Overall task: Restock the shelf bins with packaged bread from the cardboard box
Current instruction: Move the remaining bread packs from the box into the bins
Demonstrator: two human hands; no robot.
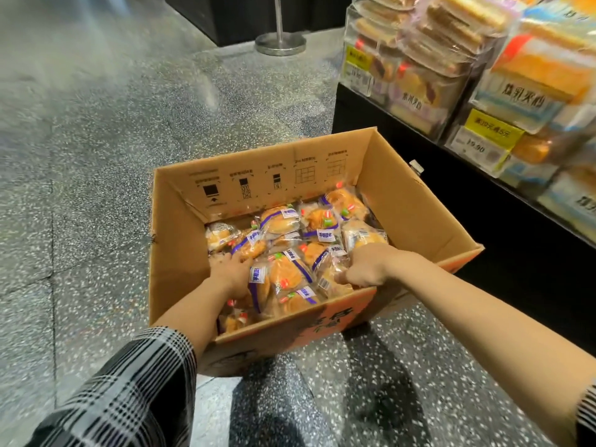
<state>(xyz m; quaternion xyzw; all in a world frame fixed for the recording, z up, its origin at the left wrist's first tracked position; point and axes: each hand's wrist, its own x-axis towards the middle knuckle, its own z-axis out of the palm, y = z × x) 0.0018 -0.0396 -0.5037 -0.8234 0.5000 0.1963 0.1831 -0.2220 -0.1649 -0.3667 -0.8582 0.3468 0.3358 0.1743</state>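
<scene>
A speckled terrazzo floor [96,156] filled the left side, with the round metal base of a stand [280,44] at the top. A plaid sleeve [129,391] covered the left forearm. The left hand [230,272] reached down into an open cardboard box [174,240] standing on the floor, its fingers buried among the packaged bread [287,272]; whether they gripped a packet could not be told. The clear-wrapped buns with purple-and-white labels lay heaped inside the box. The right hand [364,269], at the box's near right, had its fingers curled around the wrapping of one packet. Further right, clear shelf bins [429,79] on a black shelf held stacked bread packs, with yellow price tags [490,137] on their fronts.
</scene>
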